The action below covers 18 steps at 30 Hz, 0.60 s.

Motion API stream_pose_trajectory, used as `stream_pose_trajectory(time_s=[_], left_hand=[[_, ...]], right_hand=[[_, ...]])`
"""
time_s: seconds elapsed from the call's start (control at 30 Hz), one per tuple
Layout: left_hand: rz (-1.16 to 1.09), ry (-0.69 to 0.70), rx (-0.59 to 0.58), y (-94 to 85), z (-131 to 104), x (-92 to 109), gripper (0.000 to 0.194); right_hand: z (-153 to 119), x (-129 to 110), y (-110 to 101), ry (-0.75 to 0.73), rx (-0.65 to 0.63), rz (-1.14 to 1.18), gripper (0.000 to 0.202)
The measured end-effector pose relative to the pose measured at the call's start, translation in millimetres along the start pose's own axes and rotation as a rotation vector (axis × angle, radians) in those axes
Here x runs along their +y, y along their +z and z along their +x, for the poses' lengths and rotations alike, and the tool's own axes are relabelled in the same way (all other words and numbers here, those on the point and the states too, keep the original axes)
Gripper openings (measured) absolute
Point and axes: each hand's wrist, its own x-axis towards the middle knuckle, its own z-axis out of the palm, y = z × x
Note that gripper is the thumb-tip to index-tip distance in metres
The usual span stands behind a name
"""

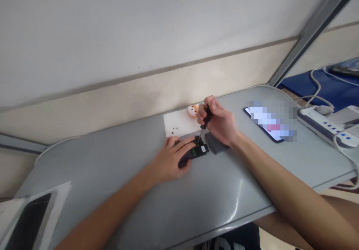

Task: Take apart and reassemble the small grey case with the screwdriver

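Observation:
My left hand (171, 159) grips a black device casing (183, 161) with a green circuit board part and a small white label showing, and presses it against the grey table. In my right hand (221, 122) is a screwdriver (206, 117) with a dark handle, its thin shaft slanting down into the right end of the casing. Just right of the casing lies a flat dark grey piece (215, 144), partly under my right hand. Behind, several tiny dark screws (174, 129) rest on a white sheet (171, 120). An orange and white animal-faced object (193, 110) sits there, partly hidden.
A lit phone (265, 125) lies to the right, partly blurred out. Beyond it stands a white power strip (328, 126) with cables. At the lower left a dark tablet-like object (29, 222) lies on white papers. The wall (134, 96) closes off the table's back edge.

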Motion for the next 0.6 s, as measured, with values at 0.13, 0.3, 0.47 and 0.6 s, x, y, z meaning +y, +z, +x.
stream_pose_trajectory(time_s=[0.13,0.3,0.47,0.6], left_hand=[[0.008,0.018,0.013,0.4,-0.2,-0.3,0.050],[0.019,0.018,0.010,-0.1,-0.6,0.1,0.049],[0.012,0.001,0.004,-1.6,-0.5,1.9,0.048],[0.035,0.010,0.010,-2.1,-0.6,2.1,0.047]], right_hand=[[0.6,0.7,-0.4,0.065,-0.053,-0.021,0.023],[-1.0,5.7,1.9,0.019,0.009,0.074,0.028],[-2.3,6.9,2.1,-0.008,0.008,-0.033,0.025],[-0.6,5.6,0.9,0.077,-0.013,-0.029,0.030]])
